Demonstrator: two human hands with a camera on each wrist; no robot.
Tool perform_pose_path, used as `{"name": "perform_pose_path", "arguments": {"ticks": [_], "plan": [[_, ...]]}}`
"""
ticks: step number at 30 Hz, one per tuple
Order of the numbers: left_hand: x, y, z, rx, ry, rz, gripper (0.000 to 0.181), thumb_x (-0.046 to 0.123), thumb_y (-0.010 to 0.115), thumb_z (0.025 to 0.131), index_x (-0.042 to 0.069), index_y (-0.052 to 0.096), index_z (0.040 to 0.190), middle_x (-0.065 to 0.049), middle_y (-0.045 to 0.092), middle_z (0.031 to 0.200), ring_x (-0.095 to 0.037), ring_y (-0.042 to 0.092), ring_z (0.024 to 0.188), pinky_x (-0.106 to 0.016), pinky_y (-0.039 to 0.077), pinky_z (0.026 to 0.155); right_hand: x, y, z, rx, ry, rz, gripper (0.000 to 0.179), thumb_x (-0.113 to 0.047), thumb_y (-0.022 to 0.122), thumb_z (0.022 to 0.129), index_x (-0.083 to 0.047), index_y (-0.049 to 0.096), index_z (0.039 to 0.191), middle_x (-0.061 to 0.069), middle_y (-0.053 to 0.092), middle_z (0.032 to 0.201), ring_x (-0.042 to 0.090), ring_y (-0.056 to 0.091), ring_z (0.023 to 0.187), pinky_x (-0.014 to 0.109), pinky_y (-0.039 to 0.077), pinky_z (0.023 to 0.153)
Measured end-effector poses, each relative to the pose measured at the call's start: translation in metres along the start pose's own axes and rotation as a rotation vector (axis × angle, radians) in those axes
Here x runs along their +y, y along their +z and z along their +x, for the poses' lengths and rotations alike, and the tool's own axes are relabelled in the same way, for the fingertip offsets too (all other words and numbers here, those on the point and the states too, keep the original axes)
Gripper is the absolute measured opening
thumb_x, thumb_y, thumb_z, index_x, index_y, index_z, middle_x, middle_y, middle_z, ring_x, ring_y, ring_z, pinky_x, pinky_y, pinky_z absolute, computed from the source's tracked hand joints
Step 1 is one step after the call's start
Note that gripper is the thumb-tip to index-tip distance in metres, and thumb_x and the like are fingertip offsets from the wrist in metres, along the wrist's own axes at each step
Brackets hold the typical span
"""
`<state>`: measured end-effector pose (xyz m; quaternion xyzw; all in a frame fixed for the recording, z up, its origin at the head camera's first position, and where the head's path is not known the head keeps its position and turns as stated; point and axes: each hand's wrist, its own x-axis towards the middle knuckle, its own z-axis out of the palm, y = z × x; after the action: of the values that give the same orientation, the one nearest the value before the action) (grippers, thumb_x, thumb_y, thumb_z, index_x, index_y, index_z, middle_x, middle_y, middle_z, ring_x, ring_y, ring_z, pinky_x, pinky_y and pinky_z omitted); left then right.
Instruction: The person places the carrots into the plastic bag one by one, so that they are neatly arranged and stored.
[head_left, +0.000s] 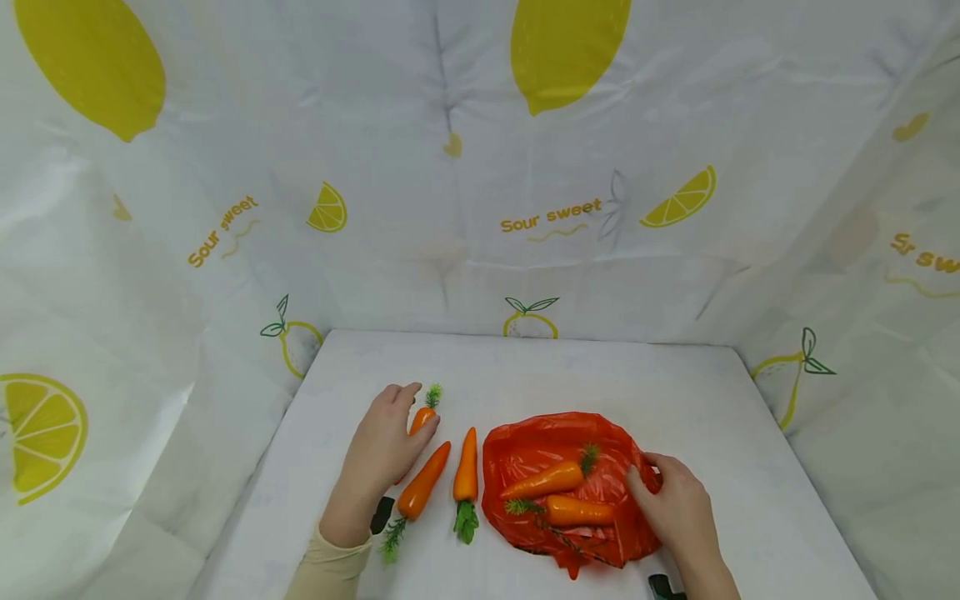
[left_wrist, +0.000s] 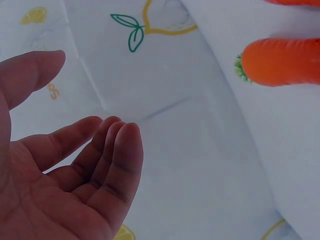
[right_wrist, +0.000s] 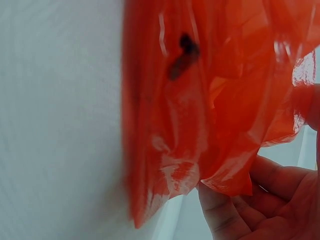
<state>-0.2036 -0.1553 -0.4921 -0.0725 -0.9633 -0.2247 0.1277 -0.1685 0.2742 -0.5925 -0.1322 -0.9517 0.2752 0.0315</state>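
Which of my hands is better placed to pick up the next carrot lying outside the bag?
Left, most likely. Your left hand holds nothing and is right at the farthest loose carrot, while your right hand grips the far side of the red bag, away from the loose carrots.

The left sleeve [head_left: 326, 571] is plain pale cream — creased, with folds gathered toward its end. The left wrist camera [head_left: 382, 515] and right wrist camera [head_left: 663, 587] show partly — small, black.
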Motion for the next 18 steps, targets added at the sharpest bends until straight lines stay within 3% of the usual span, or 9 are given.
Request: {"name": "perform_pose_path", "arguments": {"ticks": [18], "plan": [[-0.025,0.008,-0.006,-0.002,-0.051,-0.034,0.063,0.036,0.084,0.101,0.001,0.065,0.149,-0.018,0.070,0.127,-0.031,0.071,0.110,-0.050,0.064,0.095,0.000,0.000,0.001,0.004,-0.012,-0.008,0.062,-0.043,0.070,0.104,0.005,0.067,0.143,0.032,0.068,0.142,0.049,0.068,0.122,0.068,0.058,0.105]]}}
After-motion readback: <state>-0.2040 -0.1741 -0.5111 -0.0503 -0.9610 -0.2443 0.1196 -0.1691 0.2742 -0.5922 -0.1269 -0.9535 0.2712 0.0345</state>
